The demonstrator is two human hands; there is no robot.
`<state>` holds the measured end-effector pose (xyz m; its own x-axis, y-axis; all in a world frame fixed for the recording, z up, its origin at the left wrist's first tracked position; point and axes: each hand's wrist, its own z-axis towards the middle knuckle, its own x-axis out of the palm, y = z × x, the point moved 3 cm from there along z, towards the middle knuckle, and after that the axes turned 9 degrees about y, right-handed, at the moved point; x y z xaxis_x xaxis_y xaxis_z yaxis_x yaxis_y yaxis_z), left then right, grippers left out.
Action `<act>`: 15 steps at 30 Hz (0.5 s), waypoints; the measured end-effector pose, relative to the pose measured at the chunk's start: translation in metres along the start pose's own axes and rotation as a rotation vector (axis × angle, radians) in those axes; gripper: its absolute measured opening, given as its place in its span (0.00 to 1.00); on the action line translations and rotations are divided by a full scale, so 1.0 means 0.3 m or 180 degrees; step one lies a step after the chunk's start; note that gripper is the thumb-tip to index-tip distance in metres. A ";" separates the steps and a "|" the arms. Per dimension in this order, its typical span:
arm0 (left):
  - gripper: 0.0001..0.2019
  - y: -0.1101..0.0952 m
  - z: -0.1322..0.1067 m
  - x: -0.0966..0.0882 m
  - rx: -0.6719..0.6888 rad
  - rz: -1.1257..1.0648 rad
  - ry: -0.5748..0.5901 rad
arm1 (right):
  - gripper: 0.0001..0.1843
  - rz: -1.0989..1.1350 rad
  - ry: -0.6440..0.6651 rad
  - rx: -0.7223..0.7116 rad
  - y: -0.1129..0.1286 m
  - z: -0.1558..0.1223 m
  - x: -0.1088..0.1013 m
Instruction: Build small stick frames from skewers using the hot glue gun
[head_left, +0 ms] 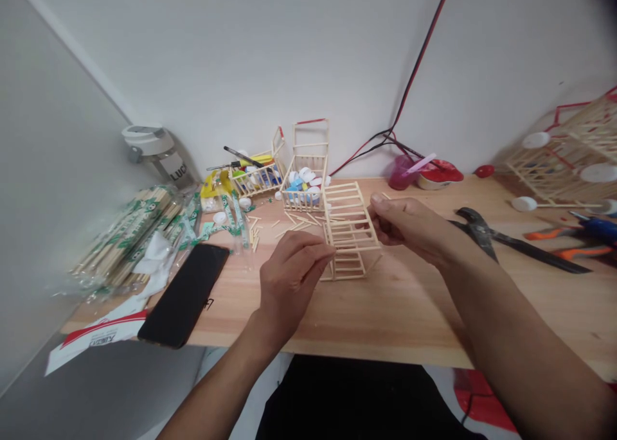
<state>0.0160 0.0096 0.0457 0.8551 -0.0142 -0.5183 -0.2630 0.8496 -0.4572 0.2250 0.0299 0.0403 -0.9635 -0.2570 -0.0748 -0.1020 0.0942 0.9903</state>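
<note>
A small cart-like frame of thin wooden sticks (351,228) stands on the table between my hands, its slatted upper panel tilted. My left hand (294,270) is closed in a pinch on the frame's left edge. Close to the right edge of the frame is my right hand (402,225), thumb and fingers drawn together. A pale sliver shows by its thumb tip, but I cannot make out what the fingers hold. Short cut stick pieces (301,221) lie scattered behind my left hand.
Behind stand two stick baskets, one with bottle caps (304,182), one with pens (258,173). Left are a phone (186,295), bagged sticks (125,234) and a jar (159,154). Right are black-handled pliers (511,241), a glue gun (598,228), a red-filled dish (439,175) and a larger stick model (573,144).
</note>
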 end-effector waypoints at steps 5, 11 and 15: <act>0.05 0.001 0.001 0.000 0.0011 0.0024 0.0003 | 0.28 -0.0343 0.0173 0.0008 -0.002 -0.008 -0.007; 0.06 0.004 0.000 0.001 0.0006 0.0026 0.0000 | 0.25 -0.0451 -0.0006 0.0016 0.011 -0.011 0.002; 0.05 0.003 -0.001 0.002 0.0022 0.0025 -0.0010 | 0.25 -0.0476 -0.0033 0.0008 0.013 -0.011 0.006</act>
<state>0.0162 0.0101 0.0447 0.8543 -0.0058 -0.5197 -0.2668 0.8533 -0.4481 0.2236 0.0265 0.0443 -0.9400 -0.2585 -0.2227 -0.2452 0.0581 0.9677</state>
